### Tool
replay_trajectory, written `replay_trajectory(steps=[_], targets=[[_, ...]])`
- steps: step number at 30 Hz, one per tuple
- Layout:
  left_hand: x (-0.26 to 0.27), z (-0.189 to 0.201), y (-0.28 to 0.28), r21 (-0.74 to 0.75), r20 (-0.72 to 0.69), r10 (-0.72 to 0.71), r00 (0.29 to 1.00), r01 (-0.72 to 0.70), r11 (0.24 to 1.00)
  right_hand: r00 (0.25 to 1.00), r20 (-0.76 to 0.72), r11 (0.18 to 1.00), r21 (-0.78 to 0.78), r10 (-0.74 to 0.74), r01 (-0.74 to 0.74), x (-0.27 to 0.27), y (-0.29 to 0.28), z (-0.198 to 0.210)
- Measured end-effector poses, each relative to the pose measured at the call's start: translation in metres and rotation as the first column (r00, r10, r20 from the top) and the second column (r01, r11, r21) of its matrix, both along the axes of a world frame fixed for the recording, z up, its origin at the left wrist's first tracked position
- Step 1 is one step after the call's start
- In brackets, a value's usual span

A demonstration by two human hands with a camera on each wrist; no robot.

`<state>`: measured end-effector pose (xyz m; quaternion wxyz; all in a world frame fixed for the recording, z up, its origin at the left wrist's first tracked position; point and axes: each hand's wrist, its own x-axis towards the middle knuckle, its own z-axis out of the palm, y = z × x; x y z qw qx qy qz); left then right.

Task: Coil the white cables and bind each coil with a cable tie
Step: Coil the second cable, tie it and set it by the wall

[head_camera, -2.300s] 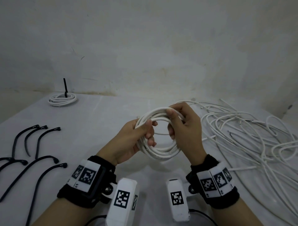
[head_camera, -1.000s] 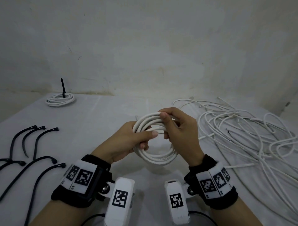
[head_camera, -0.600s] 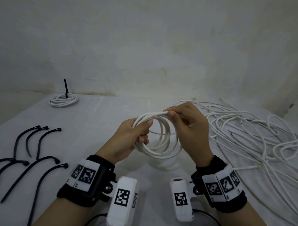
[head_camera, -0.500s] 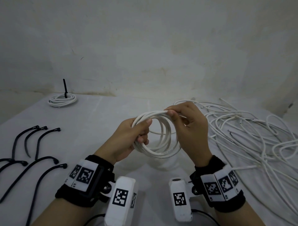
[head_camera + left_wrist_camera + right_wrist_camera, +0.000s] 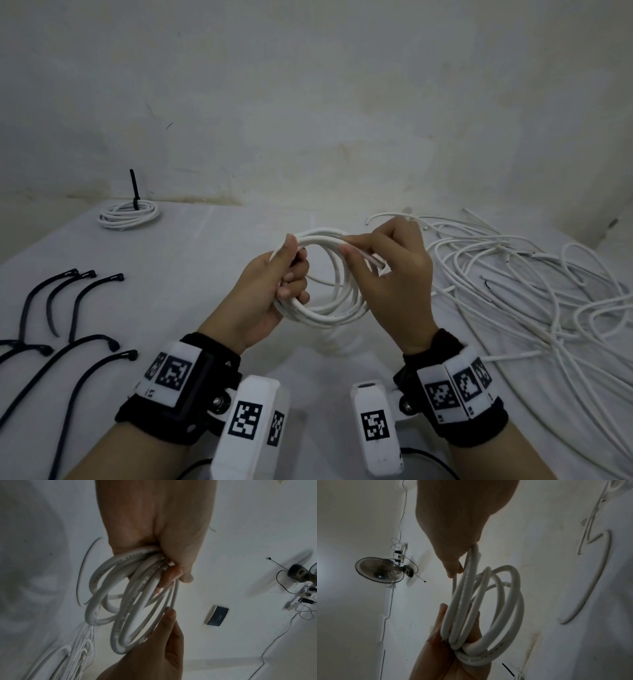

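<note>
A coil of white cable (image 5: 329, 311) hangs above the table between both hands. My left hand (image 5: 274, 291) grips its left side, fingers curled round the bundled loops (image 5: 133, 574). My right hand (image 5: 387, 270) pinches the cable's free end (image 5: 371, 258) at the coil's upper right, between thumb and fingers. The right wrist view shows the loops (image 5: 488, 608) fanned apart, gathered in the left palm (image 5: 447, 653). Several black cable ties (image 5: 68, 315) lie on the table at the left. A bound coil (image 5: 128, 211) with a black tie (image 5: 134, 188) sticking up sits at the far left.
A tangle of loose white cables (image 5: 531, 291) covers the right side of the white table (image 5: 191, 260). A wall stands just behind the table. Wrist cameras (image 5: 253, 425) hang under both forearms.
The right hand shifted from gripping the coil's right side to pinching the cable end at the top and drawing it rightward. The loops have spread apart; the left hand keeps its grip.
</note>
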<state>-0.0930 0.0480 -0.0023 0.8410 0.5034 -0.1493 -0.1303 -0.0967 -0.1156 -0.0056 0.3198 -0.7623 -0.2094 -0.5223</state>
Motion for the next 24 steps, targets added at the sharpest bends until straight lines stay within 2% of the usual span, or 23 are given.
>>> replay_trajectory(steps=[4, 8, 10, 12, 15, 20, 24], targets=[[0.0032, 0.0011, 0.0046, -0.044, -0.024, 0.037, 0.999, -0.038, 0.998, 0.992, -0.108, 0.994, -0.077, 0.063, -0.072, 0.0000, 0.0005, 0.0006], [0.0046, -0.0005, 0.0062, 0.042, -0.028, 0.050, 0.998, -0.049, 0.998, 0.950, -0.306, 0.989, -0.113, 0.055, -0.094, -0.0027, -0.0008, 0.0008], [0.0041, -0.0015, 0.0055, 0.096, -0.012, 0.040, 0.999, -0.039, 0.995, 0.910, -0.411, 0.989, -0.096, 0.062, -0.110, -0.0054, 0.0003, 0.0020], [0.0030, -0.0013, 0.0046, 0.131, 0.015, 0.021, 1.000, -0.023, 0.991, 0.867, -0.486, 0.991, -0.013, 0.112, -0.135, -0.0061, 0.0011, 0.0035], [0.0009, 0.0006, 0.0040, 0.122, 0.030, -0.014, 0.999, 0.011, 0.992, 0.850, -0.499, 0.986, 0.082, 0.169, -0.148, -0.0046, 0.0015, 0.0023], [-0.0018, 0.0017, 0.0042, 0.055, 0.010, -0.066, 0.998, 0.066, 0.996, 0.900, -0.384, 0.976, 0.138, 0.208, -0.167, -0.0048, 0.0039, 0.0008], [-0.0021, 0.0000, 0.0065, 0.007, 0.003, -0.141, 0.990, 0.141, 0.990, 0.863, -0.399, 0.942, 0.252, 0.309, -0.221, -0.0042, 0.0028, 0.0008]])
